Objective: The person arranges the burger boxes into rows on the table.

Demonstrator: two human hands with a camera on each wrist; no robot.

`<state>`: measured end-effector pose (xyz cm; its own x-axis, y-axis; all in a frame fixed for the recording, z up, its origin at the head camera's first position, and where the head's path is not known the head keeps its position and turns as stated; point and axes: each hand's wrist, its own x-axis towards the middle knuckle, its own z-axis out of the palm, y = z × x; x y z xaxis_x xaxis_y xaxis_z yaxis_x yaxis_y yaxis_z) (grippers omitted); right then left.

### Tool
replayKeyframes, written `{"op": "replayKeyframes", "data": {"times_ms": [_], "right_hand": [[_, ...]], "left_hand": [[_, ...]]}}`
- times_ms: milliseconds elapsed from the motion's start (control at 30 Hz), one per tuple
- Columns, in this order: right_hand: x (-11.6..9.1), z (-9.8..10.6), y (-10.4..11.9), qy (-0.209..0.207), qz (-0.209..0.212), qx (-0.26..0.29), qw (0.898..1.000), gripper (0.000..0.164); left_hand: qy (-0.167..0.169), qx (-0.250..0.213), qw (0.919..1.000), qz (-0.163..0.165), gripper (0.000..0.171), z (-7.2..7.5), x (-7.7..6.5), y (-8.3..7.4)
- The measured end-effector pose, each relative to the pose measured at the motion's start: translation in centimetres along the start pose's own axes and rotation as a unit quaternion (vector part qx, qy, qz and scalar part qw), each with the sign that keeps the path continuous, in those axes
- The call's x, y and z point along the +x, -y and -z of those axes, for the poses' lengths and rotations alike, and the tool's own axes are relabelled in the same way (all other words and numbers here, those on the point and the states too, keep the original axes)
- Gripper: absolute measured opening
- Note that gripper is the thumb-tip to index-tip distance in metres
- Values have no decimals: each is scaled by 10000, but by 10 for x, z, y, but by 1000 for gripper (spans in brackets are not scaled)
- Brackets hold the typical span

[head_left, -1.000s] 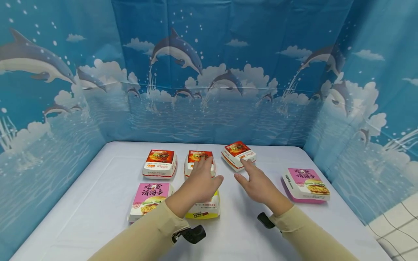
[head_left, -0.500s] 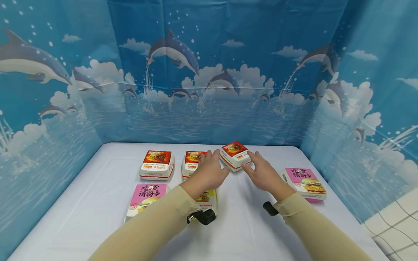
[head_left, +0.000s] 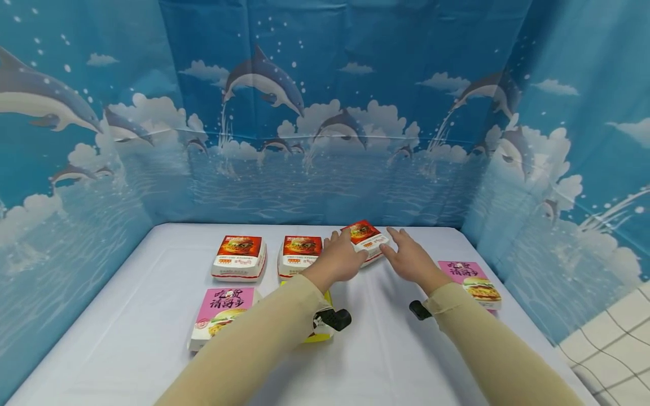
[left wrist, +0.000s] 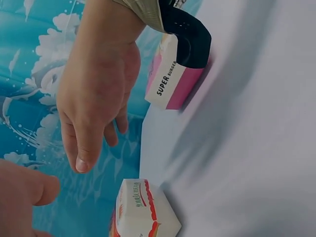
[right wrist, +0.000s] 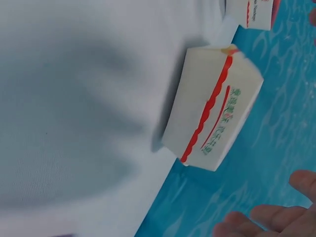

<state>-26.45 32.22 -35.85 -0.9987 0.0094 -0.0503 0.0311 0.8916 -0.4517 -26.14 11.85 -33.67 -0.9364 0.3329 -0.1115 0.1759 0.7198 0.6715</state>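
Note:
A red-and-white burger box [head_left: 368, 241] sits turned at an angle near the table's back edge. My left hand [head_left: 341, 256] hovers by its left side with fingers extended, overlapping its near corner in the head view. On the other side, my right hand [head_left: 410, 260] is spread beside the box, thumb and fingers apart. In the left wrist view, the right hand [left wrist: 98, 94] hangs above the level of the box [left wrist: 140, 210]. The right wrist view shows the box [right wrist: 207, 111] resting on the cloth, with the right hand's fingers [right wrist: 276, 217] apart from it.
Two more red-and-white boxes, one at left [head_left: 238, 257] and one in the middle [head_left: 298, 254], stand along the back. A pink box [head_left: 220, 316] and a partly hidden yellow-edged box [head_left: 319, 337] lie nearer. Another pink box [head_left: 472, 282] is at right. Dolphin curtains [head_left: 304, 186] enclose the table.
My left hand has moved right and forward toward the angled box. The right hand has shifted slightly forward beside it. The view has turned a little to the right; the boxes stay put.

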Motion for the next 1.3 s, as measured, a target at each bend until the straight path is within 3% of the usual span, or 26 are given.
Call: {"op": "replayKeyframes", "data": {"times_ms": [433, 1067, 1300], "right_hand": [[28, -3, -16, -17, 3, -44, 10000, 70], [55, -20, -23, 131, -106, 155, 9997, 67], [61, -27, -29, 114, 116, 184, 9997, 66]], "left_hand": [[5, -395, 9983, 439, 78, -18, 30, -7], [96, -1304, 9888, 715, 77, -41, 66, 10], [-55, -1117, 9913, 690, 75, -50, 76, 14]]}}
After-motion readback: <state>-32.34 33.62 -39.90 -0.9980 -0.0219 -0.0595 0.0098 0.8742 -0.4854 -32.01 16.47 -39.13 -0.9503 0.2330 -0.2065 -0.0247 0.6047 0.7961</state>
